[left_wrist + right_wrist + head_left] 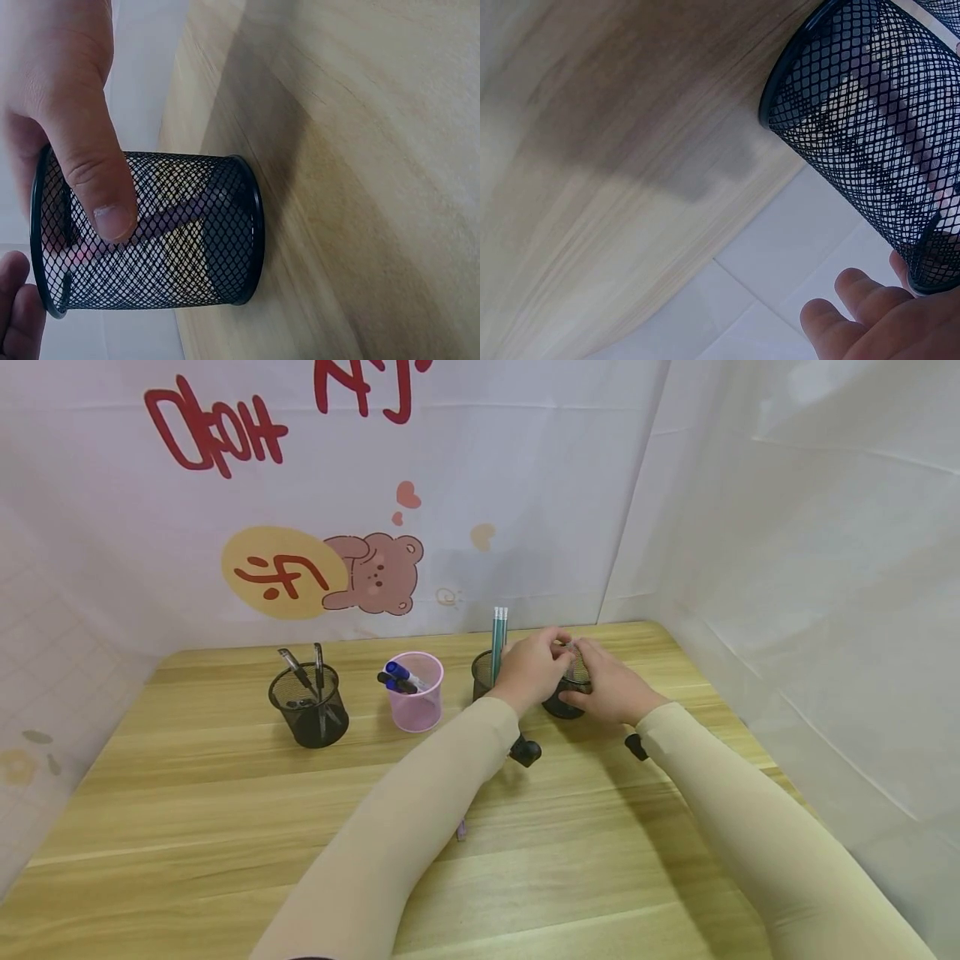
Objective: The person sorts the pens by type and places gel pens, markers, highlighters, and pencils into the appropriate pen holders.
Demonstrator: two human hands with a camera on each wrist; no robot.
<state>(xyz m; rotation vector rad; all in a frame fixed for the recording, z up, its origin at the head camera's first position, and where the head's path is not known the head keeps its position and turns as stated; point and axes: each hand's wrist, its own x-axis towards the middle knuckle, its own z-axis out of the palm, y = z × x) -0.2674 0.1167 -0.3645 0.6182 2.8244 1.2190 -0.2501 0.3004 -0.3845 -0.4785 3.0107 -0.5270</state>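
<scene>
Both hands meet around a black mesh pen holder [564,703] at the back right of the table. My left hand [534,667] grips it, the thumb [112,214] lying along the mesh and the other fingers mostly hidden behind the rim. Through the mesh shows a slanting dark purplish stick [169,221] with a pinkish upper end. On the right side is my right hand [618,687]; in its wrist view the fingers [855,296] extend loosely beside the holder's rim. Part of the holder is hidden by the hands.
Left of the hands stands another black mesh holder [482,675] with green pencils [497,643]. Further left are a pink mesh holder [417,714] with markers and a black holder [318,727] with pens. A small purple object [461,830] lies partly under the left forearm.
</scene>
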